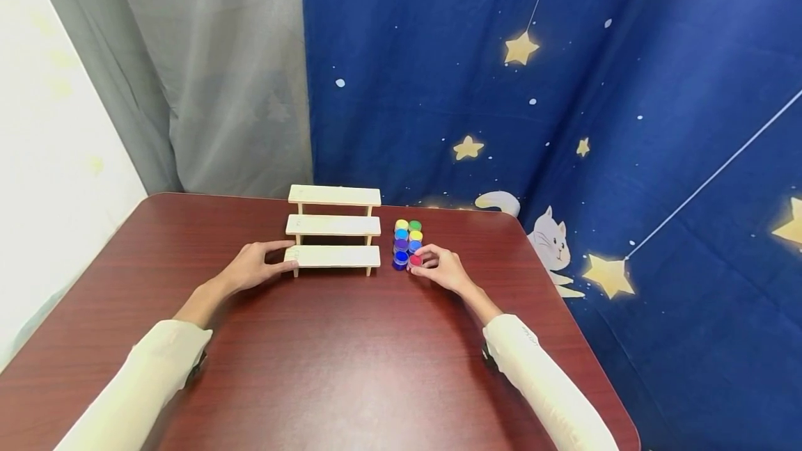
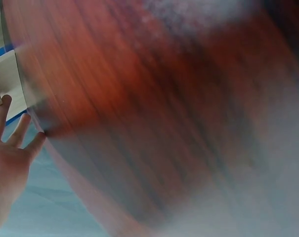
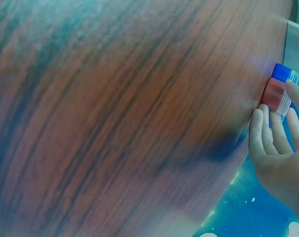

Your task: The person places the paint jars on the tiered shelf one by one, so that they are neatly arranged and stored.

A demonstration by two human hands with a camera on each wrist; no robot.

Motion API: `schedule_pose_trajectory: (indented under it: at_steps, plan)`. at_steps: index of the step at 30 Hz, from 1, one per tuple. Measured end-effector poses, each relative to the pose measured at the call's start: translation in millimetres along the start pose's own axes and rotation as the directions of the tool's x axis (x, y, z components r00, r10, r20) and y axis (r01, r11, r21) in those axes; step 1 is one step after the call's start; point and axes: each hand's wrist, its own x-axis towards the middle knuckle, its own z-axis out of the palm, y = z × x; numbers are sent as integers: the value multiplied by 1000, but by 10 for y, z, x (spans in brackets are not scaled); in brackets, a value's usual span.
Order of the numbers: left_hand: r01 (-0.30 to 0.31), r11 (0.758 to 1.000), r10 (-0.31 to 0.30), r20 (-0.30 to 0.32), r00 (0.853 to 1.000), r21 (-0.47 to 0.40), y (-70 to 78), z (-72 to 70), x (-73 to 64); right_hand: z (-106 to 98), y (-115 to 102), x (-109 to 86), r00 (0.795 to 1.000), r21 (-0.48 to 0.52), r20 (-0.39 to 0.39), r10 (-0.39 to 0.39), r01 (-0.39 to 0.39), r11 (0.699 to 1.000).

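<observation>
At the left, a grey curtain point(image 1: 232, 75) is hung beyond the far edge of the table point(image 1: 332, 353). The left end of the lowest board of a three-tier wooden shelf point(image 1: 332, 256) is held by the left hand point(image 1: 250, 266), thumb in front and fingers behind; how firmly is hard to judge, since the left wrist view is cut off. The shelf is set near the table's far edge. Between it and the far right corner, small jars are stood in two columns of four; the left column is ended nearest the viewer by a dark blue jar point(image 1: 401, 257). Beside that, a red jar point(image 1: 415, 262) is gripped between the thumb and fingers of the right hand point(image 1: 447, 269). Farther right, a star-patterned blue curtain point(image 1: 658, 124) is seen.
</observation>
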Motion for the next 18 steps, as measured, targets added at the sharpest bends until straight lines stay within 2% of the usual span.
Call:
schedule_pose_trajectory:
  at_steps: [11, 18]
  plan:
    - [7, 1000, -7, 14, 1000, -22, 43, -30, -17, -38, -32, -52, 1000, -7, 6, -3, 3, 1000]
    - [35, 999, -33, 36, 999, -39, -6, -37, -3, -103, -102, -74, 1000, -5, -4, 0, 0, 1000]
